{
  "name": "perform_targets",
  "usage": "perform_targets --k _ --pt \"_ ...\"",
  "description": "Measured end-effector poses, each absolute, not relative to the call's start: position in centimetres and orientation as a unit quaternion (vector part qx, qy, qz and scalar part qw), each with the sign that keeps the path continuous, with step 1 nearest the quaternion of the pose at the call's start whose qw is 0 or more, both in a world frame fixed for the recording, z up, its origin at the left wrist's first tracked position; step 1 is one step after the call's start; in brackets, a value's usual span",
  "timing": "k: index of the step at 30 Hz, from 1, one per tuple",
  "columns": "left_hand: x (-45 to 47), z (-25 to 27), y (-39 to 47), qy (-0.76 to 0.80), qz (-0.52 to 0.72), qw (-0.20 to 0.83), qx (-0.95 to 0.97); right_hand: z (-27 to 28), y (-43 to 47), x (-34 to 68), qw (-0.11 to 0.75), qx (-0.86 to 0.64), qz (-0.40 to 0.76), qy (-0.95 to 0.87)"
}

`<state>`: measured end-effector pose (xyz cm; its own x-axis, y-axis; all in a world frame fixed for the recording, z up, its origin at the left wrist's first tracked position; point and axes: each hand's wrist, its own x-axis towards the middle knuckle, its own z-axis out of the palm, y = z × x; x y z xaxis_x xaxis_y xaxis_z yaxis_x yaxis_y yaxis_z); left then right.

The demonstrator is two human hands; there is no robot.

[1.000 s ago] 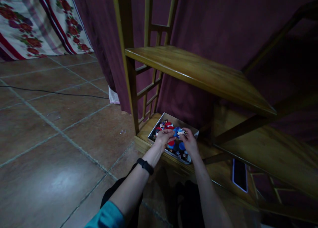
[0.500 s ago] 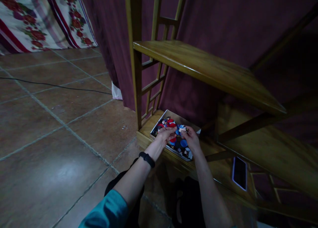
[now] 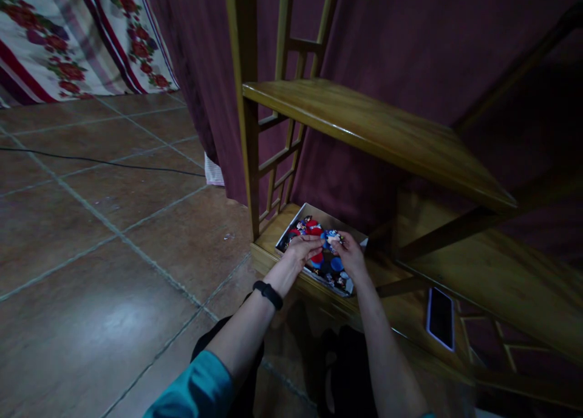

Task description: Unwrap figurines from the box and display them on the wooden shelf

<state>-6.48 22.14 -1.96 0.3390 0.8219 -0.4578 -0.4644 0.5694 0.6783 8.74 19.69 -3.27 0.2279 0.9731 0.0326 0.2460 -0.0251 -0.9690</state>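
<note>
A shallow cardboard box rests on the low wooden shelf and holds several small painted figurines with red and blue round parts. Just above the box, my right hand is closed on a small blue-and-white figurine, gripping its right side. My left hand comes in from the left with its fingers together at the figurine's blue edge, seemingly pinching it. The fingers cover part of the figurine and some of the pieces below. A black band circles my left wrist.
Over the box juts a higher wooden shelf board, with an upright post and lattice at its left. A phone lies on the lower shelf at right. A black cable crosses the tiled floor. Purple curtain hangs behind.
Both hands stay over the box with the figurine between them, nearly still. The whole view has shifted very slightly.
</note>
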Motion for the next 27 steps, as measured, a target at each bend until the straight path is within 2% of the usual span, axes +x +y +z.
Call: perform_targets --k 13,27 --pt "-6.8 -2.9 22.7 0.418 0.389 0.801 0.180 -2.6 19.6 8.7 0.437 -0.617 0.302 -0.580" --pt "-6.7 -2.9 22.4 0.409 0.403 0.798 0.184 -3.6 20.1 8.8 0.474 -0.612 0.378 -0.509"
